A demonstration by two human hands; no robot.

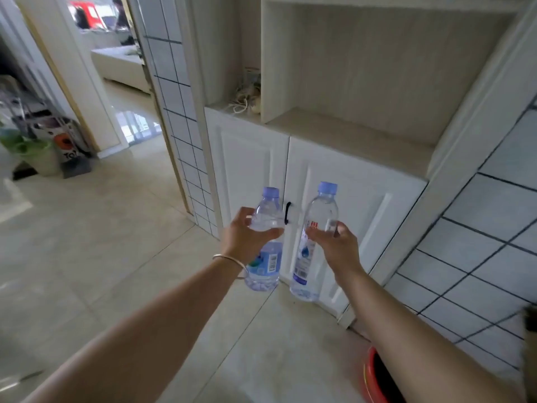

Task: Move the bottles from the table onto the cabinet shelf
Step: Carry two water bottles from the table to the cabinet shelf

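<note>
Bottles are mid-carry: left hand [242,235] wrapped around the short bottle [266,239], right hand [338,247] around the tall bottle [315,242]. Cabinet shelf [348,135] looks bare, so placing is all that's left.

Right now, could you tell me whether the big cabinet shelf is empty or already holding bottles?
Empty: the big shelf shows bare board, and both bottles are in hand.

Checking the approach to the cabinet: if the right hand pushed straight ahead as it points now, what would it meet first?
Probably the white panelled cabinet door below the open beige shelf. The right hand, gripping a clear blue-capped plastic bottle, sits lower than the shelf, though depth is unclear.
</note>
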